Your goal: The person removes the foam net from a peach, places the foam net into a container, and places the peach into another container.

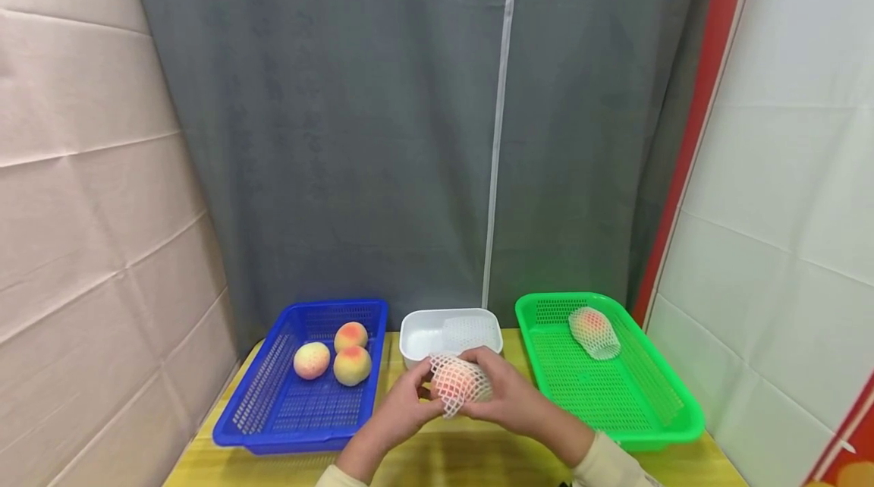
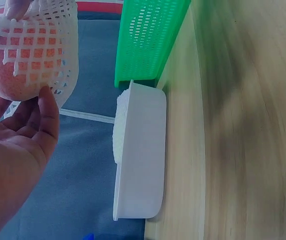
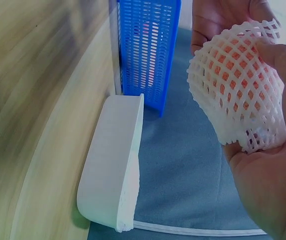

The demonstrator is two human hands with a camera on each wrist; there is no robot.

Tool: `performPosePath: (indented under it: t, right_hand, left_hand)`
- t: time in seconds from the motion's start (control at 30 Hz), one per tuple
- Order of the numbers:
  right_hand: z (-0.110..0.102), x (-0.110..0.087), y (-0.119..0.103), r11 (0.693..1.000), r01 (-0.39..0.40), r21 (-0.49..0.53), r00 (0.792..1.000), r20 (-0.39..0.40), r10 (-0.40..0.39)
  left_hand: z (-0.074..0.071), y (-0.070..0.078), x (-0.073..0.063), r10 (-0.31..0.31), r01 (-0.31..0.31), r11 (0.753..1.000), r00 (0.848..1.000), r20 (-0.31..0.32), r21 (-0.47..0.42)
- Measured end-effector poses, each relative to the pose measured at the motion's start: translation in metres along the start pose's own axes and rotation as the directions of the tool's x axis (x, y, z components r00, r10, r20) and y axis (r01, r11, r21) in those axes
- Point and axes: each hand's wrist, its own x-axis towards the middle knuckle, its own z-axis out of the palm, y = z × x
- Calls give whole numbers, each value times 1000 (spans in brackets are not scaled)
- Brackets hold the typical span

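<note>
Lower centre, head view: left hand [image 1: 399,410] and right hand [image 1: 512,397], fingers clamped on peach [image 2: 5,80] in net [image 3: 237,85]. Probably light; net springy, tearable; grip peach's sides.

Hands [image 1: 403,407] [image 1: 508,394] around a peach [image 1: 463,379] in white netting [image 1: 449,400], between a blue basket [image 1: 293,422] of three peaches [image 1: 352,367] and a green basket [image 1: 580,400].

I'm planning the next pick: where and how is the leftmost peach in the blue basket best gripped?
Likely around its rounded middle, thumb and fingers on the near and far sides, with the left hand coming from above. The leftmost peach sits inside the walls of the blue basket; two other peaches crowd its right, while its near and far sides look free.
</note>
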Motion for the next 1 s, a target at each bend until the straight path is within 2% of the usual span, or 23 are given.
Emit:
performPosePath:
  t: [0.27,0.43,0.7,0.8,1.0]
  right_hand:
    - [-9,1,-1,998,49,-41,999,-13,-49]
    - [-15,0,0,1000,16,22,1000,18,-17]
    - [-15,2,-4,999,-33,15,995,94,32]
    - [-16,2,-4,999,-45,-9,992,116,46]
    - [-19,3,-1,991,16,-130,996,95,-4]
  left_hand:
    - [-7,-3,-3,19,-17,999,999,-45,49]
    - [-11,-5,-7,2,1,999,999,-54,51]
    - [-12,-3,-8,-6,10,998,998,-58,70]
    - [-15,-1,-8,-15,22,996,997,-75,82]
    - [-22,0,-9,-41,49,996,993,-106,76]
